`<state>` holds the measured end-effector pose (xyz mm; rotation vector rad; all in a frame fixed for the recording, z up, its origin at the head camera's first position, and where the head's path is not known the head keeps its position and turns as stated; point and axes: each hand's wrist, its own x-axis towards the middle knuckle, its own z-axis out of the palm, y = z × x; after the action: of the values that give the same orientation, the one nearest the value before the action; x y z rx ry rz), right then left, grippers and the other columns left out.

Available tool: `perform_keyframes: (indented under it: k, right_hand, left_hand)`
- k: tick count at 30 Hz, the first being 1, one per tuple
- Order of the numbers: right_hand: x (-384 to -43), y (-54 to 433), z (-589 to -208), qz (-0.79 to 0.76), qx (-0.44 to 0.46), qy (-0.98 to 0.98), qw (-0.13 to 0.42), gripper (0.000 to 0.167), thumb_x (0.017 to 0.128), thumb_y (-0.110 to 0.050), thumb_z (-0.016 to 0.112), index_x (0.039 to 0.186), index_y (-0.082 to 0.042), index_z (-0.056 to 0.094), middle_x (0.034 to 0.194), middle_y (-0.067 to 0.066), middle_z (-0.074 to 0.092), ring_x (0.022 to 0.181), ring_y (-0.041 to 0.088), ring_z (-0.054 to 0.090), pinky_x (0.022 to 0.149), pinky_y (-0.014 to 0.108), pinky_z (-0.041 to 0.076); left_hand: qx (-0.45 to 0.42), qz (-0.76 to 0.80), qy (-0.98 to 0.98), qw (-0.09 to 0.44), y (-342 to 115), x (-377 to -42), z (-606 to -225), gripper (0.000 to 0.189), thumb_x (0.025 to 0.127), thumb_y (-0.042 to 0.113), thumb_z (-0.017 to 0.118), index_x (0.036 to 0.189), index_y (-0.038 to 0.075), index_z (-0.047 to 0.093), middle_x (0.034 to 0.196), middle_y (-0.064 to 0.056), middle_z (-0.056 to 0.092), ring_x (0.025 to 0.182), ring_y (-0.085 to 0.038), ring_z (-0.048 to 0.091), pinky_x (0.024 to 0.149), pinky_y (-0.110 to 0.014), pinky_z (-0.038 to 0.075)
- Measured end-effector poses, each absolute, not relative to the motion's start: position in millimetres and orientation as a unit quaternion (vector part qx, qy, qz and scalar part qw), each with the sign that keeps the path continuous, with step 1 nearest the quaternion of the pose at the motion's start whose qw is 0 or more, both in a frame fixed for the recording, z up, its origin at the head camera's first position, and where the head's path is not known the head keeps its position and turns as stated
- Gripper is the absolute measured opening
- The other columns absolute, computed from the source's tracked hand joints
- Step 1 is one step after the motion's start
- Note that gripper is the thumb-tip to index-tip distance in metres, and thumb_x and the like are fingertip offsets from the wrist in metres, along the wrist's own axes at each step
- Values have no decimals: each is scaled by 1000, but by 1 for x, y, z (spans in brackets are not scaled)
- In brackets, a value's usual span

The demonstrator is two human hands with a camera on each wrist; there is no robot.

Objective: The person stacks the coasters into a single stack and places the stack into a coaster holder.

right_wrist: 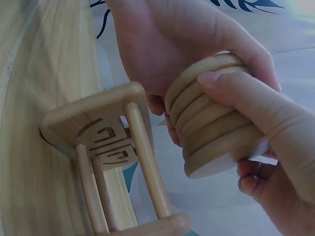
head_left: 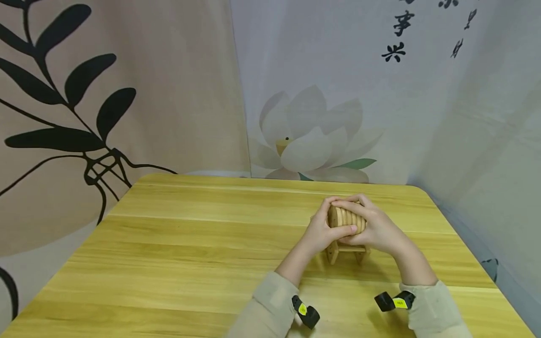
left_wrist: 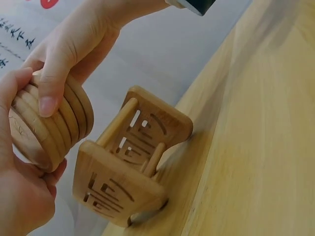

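Both hands grip a stack of several round wooden coasters [head_left: 347, 218] in the head view, just above a wooden coaster rack [head_left: 349, 249]. My left hand [head_left: 320, 231] holds the stack's left end, its thumb lying along the near side. From the right, my right hand [head_left: 377, 227] curls round the other end. In the left wrist view the coasters [left_wrist: 61, 123] lie face to face, tilted, and apart from the rack [left_wrist: 106, 179]. Slotted end plates joined by round bars form the rack [right_wrist: 93, 120], seen in the right wrist view with no coasters in it.
The rack stands on a wood-grain table [head_left: 190, 253], toward its right side. Behind the table hangs a pale curtain [head_left: 321, 56] with a printed lotus, and a beige one [head_left: 181, 94] with dark leaves. Black wrist cameras [head_left: 306, 313] are strapped at both sleeves.
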<state>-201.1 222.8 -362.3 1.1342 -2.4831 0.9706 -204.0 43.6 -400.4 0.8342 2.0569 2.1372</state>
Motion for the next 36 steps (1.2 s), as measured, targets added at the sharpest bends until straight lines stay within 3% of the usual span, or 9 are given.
perform_keyframes:
  k: [3,6,9,14,21,36]
  right_hand:
    - [-202,226,-362,334,388,-851,119,74,66,-9,87,134,-17,57,125,3,46,106,24,51,76,42,51]
    - [-203,228,-362,335,385,-853,112,75,67,-8,87,135,-19,57,126,3,45,107,23,51,76,40,51]
    - [-204,230,-364,333,387,-853,108,75,67,-7,87,135,-16,56,126,4,46,105,25,52,75,39,52]
    - [-207,232,-369,328,391,-854,105,71,69,-8,86,134,-11,57,124,6,46,103,26,53,74,37,52]
    - [-208,232,-370,335,387,-853,97,73,67,-5,86,134,-10,57,125,5,46,103,26,53,74,36,52]
    - [-208,237,-369,334,389,-855,83,70,69,-6,85,133,-8,57,126,7,46,105,27,53,75,36,52]
  left_hand:
    - [270,684,678,15,47,-205,-401,63,83,19,73,136,27,41,119,5,53,97,-13,57,80,-32,50]
    - [259,661,704,-2,49,-205,-402,63,83,25,74,136,27,42,120,10,53,103,-11,50,94,-39,34]
    - [246,640,727,-9,50,-206,-403,63,83,32,74,136,27,41,120,14,52,108,-12,43,94,-43,22]
    - [233,630,741,2,50,-206,-408,63,83,36,73,135,35,39,123,14,50,111,-13,38,93,-41,24]
    - [217,626,749,0,51,-207,-411,65,82,39,74,137,33,39,123,13,48,111,-17,35,90,-42,28]
    - [204,623,755,0,58,-208,-416,63,81,42,75,132,46,37,121,11,48,111,-19,32,85,-43,33]
